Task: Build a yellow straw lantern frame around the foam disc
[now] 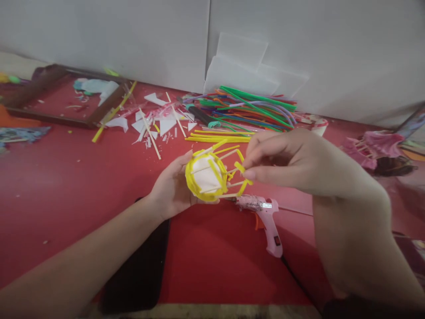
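Observation:
A small craft piece (pixel 205 175) has a round white base edged in yellow pipe cleaner, with thin wooden sticks standing out from it. My left hand (pixel 174 184) is wrapped round its base from the left and holds it tilted above the table. At the sticks' far ends, yellow pipe cleaner (pixel 239 167) is bent into short joining pieces. My right hand (pixel 282 161) pinches one of those yellow pieces between thumb and forefinger. Just below the craft piece lies a pink hot glue gun (pixel 265 217) with an orange trigger, its nozzle partly hidden behind the piece.
A bundle of coloured pipe cleaners (pixel 252 108) lies at the back, with yellow ones (pixel 215 136) in front. White scraps and sticks (pixel 159 122) are scattered beside it. A brown frame (pixel 49 115) is at the left. A black phone (pixel 136 270) lies under my left forearm.

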The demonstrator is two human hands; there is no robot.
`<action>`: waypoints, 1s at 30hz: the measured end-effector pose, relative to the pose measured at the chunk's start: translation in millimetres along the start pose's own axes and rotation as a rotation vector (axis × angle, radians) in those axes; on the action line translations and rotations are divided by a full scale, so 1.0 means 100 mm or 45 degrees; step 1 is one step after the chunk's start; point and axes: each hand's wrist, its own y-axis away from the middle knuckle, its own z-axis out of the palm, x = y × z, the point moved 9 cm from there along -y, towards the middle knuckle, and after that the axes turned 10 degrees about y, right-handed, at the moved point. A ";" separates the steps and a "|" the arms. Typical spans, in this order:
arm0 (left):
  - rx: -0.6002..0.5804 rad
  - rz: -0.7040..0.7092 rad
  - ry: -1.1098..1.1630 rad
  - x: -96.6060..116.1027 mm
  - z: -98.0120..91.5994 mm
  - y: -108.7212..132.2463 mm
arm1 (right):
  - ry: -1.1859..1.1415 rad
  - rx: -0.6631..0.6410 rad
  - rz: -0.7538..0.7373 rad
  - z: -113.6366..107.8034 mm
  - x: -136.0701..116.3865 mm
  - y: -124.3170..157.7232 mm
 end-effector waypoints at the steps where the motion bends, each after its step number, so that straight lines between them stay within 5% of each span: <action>1: -0.025 -0.029 -0.011 -0.02 0.01 0.00 | 0.005 -0.031 -0.014 0.02 -0.01 0.00; 14: 0.019 -0.042 -0.084 -0.06 0.01 -0.01 | 0.004 -0.206 0.098 0.20 0.02 -0.01; 22: -0.024 -0.072 -0.061 -0.07 0.01 0.00 | -0.015 -0.174 0.062 0.19 0.01 -0.01; 30: -0.073 -0.088 0.031 -0.06 0.00 -0.01 | -0.448 0.009 0.159 0.10 0.09 0.00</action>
